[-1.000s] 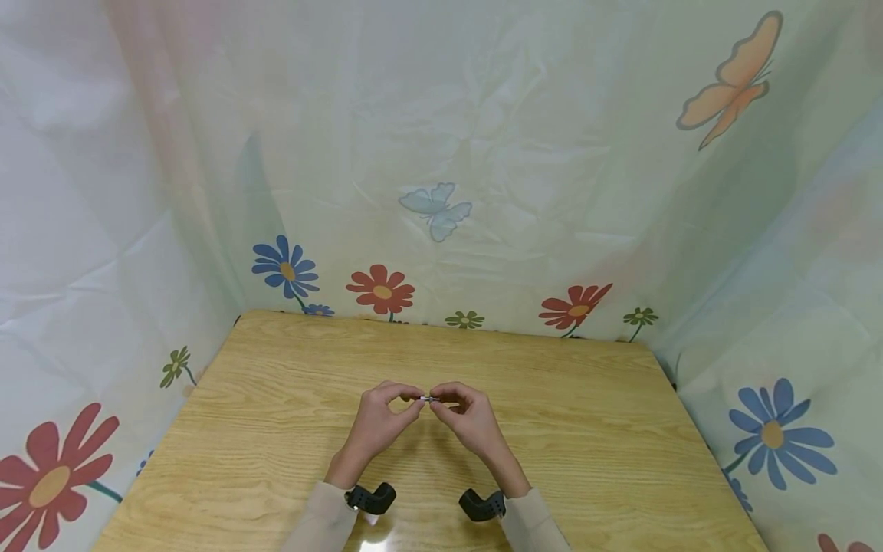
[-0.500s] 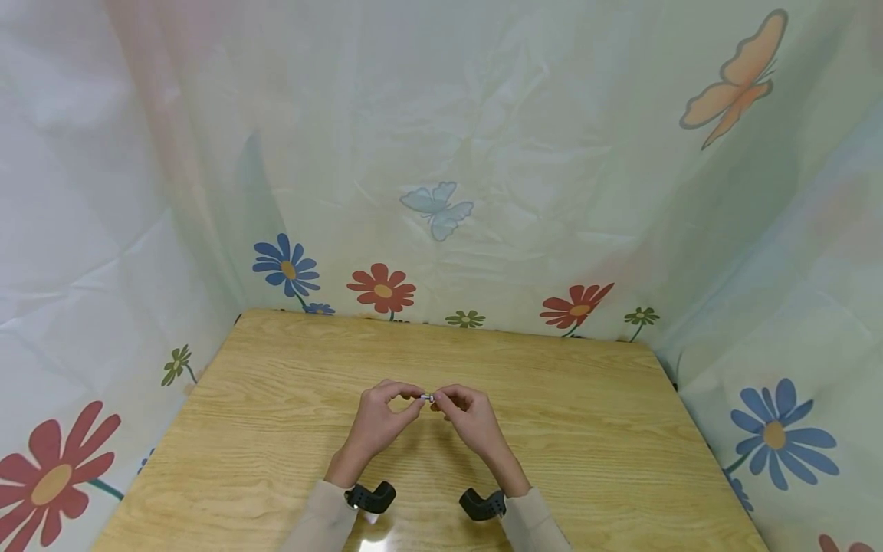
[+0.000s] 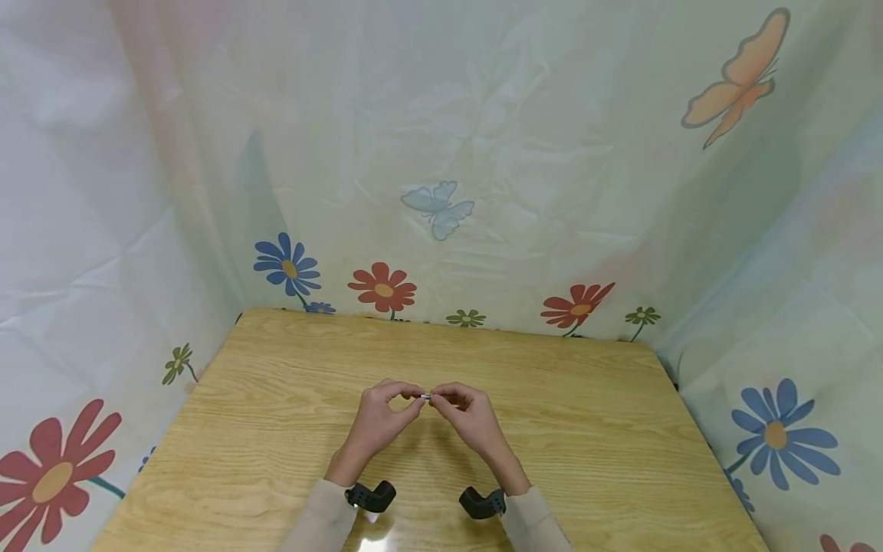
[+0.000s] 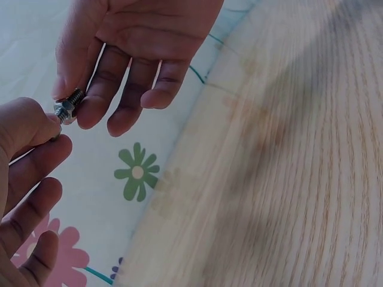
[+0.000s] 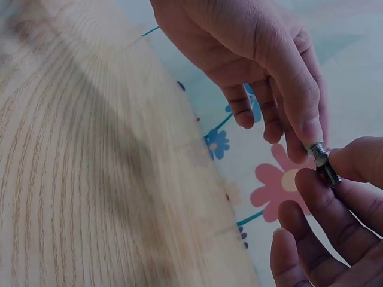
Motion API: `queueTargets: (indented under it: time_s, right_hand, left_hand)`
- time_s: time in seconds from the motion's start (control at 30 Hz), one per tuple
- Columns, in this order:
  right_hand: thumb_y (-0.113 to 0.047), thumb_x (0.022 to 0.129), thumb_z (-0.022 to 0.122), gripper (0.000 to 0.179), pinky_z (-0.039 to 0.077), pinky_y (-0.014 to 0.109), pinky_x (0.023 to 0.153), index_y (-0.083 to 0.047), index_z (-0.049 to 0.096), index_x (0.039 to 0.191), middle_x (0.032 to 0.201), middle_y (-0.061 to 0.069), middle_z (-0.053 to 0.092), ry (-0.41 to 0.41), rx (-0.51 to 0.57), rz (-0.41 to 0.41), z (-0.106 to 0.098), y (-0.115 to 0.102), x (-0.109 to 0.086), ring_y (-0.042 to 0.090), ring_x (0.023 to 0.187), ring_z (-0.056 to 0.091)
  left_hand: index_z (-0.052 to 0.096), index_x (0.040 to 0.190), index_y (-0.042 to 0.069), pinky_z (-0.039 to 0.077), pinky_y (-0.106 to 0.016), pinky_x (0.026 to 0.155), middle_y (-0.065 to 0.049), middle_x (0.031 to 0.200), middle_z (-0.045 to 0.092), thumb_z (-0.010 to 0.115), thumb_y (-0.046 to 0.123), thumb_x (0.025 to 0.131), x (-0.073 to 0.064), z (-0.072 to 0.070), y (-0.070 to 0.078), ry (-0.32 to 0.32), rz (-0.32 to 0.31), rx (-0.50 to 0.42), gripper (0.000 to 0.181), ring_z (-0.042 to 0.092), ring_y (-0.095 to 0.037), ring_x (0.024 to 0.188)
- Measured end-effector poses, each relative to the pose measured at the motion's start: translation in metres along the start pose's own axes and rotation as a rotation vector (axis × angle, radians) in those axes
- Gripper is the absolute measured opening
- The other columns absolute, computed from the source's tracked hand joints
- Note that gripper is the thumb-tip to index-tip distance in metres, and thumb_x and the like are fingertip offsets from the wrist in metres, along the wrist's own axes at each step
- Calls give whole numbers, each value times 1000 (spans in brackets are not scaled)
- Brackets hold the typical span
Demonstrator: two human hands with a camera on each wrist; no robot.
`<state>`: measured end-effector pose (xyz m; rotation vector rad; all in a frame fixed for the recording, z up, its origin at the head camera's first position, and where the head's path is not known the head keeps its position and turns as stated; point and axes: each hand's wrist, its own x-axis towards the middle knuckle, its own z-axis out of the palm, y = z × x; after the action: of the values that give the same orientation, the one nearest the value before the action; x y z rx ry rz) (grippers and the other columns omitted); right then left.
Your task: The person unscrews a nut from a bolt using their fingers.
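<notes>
In the head view, both hands meet over the middle of the table, with a small metal bolt between their fingertips. My left hand (image 3: 379, 418) pinches one end of the bolt (image 4: 76, 95) between thumb and index finger, and those fingertips hide that end. A hex nut (image 4: 64, 109) sits partway along the shaft. Thumb and index finger of my right hand (image 3: 472, 418) pinch at the nut, and the threaded tip pokes out past it in the right wrist view. The other fingers of both hands are spread loosely, holding nothing.
Beneath the hands is a wood-grain table (image 3: 297, 360). A pale curtain (image 3: 497, 115) printed with flowers and butterflies hangs behind it and along both sides. Each wrist wears a black camera (image 3: 372, 497) on a strap.
The right thumb and index finger slid across the nut half a second ago, baring more of the bolt, and are now back in their former pose. The left hand stays still.
</notes>
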<state>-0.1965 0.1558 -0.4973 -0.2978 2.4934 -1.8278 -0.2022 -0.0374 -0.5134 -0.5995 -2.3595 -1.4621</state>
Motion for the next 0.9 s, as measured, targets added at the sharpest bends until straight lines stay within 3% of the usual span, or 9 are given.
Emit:
queueTargets:
  time_s: [0.3, 0.67, 0.9]
  right_hand:
    - [-16, 96, 74, 20, 56, 24, 83, -5, 76, 113, 112, 7, 75, 14, 3, -48, -1, 4, 1, 21, 103, 70]
    - [-14, 96, 73, 22, 57, 25, 84, -3, 74, 115, 113, 9, 73, -5, 6, -97, -3, 5, 0, 19, 104, 69]
    - [-19, 102, 66, 20, 57, 27, 82, -11, 74, 119, 109, 9, 74, 28, 46, -48, -4, 5, -1, 27, 103, 70]
  left_hand:
    - [82, 103, 13, 57, -50, 80, 4, 95, 77, 77, 14, 93, 0, 0, 1, -3, -13, -2, 11, 69, -25, 92]
    - [82, 102, 15, 57, -52, 81, 4, 95, 77, 77, 15, 93, 0, 0, 1, -8, -29, -15, 10, 70, -29, 93]
    - [81, 102, 19, 57, -52, 81, 5, 94, 76, 78, 16, 93, -1, 1, 2, -2, -28, -25, 10, 70, -31, 93]
